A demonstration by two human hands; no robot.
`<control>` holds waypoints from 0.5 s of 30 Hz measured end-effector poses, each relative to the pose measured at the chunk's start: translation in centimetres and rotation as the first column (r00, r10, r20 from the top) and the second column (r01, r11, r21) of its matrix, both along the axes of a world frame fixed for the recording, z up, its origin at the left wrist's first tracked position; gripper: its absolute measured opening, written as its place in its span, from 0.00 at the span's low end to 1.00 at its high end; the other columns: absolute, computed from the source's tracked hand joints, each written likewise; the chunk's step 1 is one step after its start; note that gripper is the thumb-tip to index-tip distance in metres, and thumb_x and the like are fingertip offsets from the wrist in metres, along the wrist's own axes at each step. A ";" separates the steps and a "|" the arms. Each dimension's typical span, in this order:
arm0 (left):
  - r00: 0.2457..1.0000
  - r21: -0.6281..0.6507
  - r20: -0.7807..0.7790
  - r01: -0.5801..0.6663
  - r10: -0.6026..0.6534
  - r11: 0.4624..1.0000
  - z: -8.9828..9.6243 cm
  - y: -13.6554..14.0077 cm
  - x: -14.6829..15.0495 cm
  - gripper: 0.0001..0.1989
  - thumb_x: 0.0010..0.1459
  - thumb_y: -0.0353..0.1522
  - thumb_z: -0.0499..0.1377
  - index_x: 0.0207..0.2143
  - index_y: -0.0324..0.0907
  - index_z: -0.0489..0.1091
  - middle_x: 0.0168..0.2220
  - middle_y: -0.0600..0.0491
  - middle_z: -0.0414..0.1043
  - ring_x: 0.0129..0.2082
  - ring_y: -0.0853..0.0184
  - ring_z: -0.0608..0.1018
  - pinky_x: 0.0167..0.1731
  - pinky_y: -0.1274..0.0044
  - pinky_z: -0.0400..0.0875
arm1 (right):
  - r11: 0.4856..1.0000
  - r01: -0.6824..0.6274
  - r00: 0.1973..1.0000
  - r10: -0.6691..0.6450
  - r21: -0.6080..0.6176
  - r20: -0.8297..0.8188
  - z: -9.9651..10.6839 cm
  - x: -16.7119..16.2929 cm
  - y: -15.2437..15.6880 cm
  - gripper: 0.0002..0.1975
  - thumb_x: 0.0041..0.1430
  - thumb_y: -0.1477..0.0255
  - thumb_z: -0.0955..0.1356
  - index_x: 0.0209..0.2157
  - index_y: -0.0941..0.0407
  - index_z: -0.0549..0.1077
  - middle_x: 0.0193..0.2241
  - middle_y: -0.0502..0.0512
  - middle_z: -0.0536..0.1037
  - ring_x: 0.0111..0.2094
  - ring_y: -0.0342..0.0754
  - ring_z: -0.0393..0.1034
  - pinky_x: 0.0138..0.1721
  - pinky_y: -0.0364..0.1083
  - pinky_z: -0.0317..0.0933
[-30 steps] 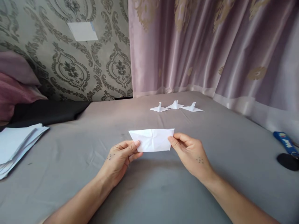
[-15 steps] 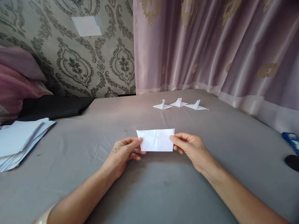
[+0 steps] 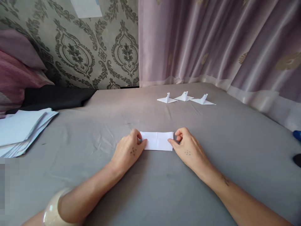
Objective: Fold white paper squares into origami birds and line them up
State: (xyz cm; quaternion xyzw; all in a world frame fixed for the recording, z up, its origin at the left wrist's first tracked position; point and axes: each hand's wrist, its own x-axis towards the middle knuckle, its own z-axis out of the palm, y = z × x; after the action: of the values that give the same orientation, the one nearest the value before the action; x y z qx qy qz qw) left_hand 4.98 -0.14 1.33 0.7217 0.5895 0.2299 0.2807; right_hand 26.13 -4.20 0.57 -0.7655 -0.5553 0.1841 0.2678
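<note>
A white folded paper rectangle [image 3: 157, 140] with a faint crease down its middle is at the centre, low over or flat on the grey sheet; I cannot tell which. My left hand [image 3: 129, 149] pinches its left end, thumb on top and curled fingers at the edge. At the opposite end, my right hand [image 3: 188, 146] has its thumb on the paper's face and its fingers bent behind the edge. Farther back stand three folded white paper figures with pointed wings: a left one [image 3: 167, 99], a middle one [image 3: 184, 97] and a right one [image 3: 203, 101].
A stack of white paper sheets [image 3: 21, 128] lies at the left. Behind it are a black cloth [image 3: 56, 98] and pink fabric [image 3: 18, 72]. A purple curtain [image 3: 178, 40] hangs behind the grey sheet [image 3: 155, 188]. Blue and black objects show at the right edge.
The paper has gone from tilted up toward me to lying flatter, and looks narrower. Both hands have turned so their backs face up. The view has tipped slightly downward.
</note>
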 end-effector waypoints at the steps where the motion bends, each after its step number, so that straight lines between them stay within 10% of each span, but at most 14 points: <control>1: 0.999 0.049 -0.038 0.015 -0.013 0.999 -0.1 -0.1 0.0 0.06 0.56 0.37 0.59 0.34 0.45 0.68 0.22 0.56 0.70 0.21 0.65 0.69 0.23 0.77 0.56 | 1.000 -0.006 1.000 0.006 0.012 0.006 -0.1 0.0 0.0 0.09 0.53 0.64 0.67 0.35 0.52 0.67 0.32 0.52 0.75 0.26 0.46 0.66 0.27 0.45 0.55; 9: 0.832 0.281 -0.317 0.542 -0.456 0.792 -0.9 -0.2 -0.2 0.16 0.62 0.22 0.44 0.36 0.41 0.70 0.38 0.48 0.71 0.40 0.61 0.71 0.40 0.72 0.68 | 0.985 -0.171 0.964 0.165 0.009 0.208 0.1 -0.2 -1.1 0.08 0.63 0.69 0.63 0.31 0.53 0.72 0.32 0.51 0.73 0.27 0.44 0.66 0.28 0.45 0.52; 15: 0.836 0.283 -0.360 0.521 -0.414 0.805 -0.3 -1.4 0.0 0.14 0.66 0.26 0.44 0.37 0.42 0.70 0.35 0.49 0.71 0.38 0.63 0.73 0.39 0.73 0.71 | 0.929 -0.352 0.761 0.353 -0.111 0.544 0.9 -0.5 -2.9 0.16 0.62 0.83 0.56 0.39 0.57 0.72 0.33 0.54 0.67 0.26 0.43 0.60 0.25 0.46 0.47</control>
State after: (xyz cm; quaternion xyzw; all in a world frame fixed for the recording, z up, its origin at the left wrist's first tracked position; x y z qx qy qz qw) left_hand 4.95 -1.56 1.00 0.9101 0.3707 0.1548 0.1015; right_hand 25.64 -7.10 1.45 -0.6678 -0.7424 0.0014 0.0547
